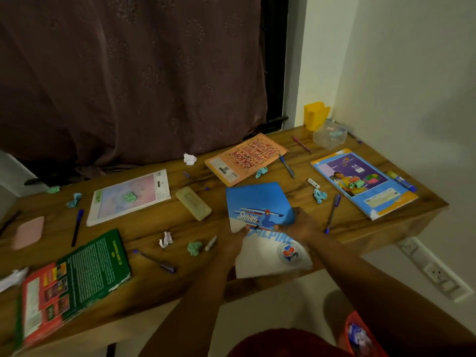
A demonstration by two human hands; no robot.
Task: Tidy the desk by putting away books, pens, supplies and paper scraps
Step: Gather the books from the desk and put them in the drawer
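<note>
A blue and white notebook (260,202) lies at the front middle of the wooden desk (159,287), its lower end hanging over the front edge. My left hand (233,239) grips its left edge and my right hand (302,224) grips its right edge. Other books lie about: an orange one (244,157), a pink and white one (128,197), a green and red one (72,282) and a blue one (363,181). Several pens (77,226) and crumpled paper scraps (194,248) are scattered on the desk.
A yellow holder (315,115) and a clear box (329,135) stand at the back right corner. A beige pouch (193,203) and a pink eraser-like block (27,232) lie on the desk. An orange bin (360,336) sits on the floor at lower right. A dark curtain hangs behind.
</note>
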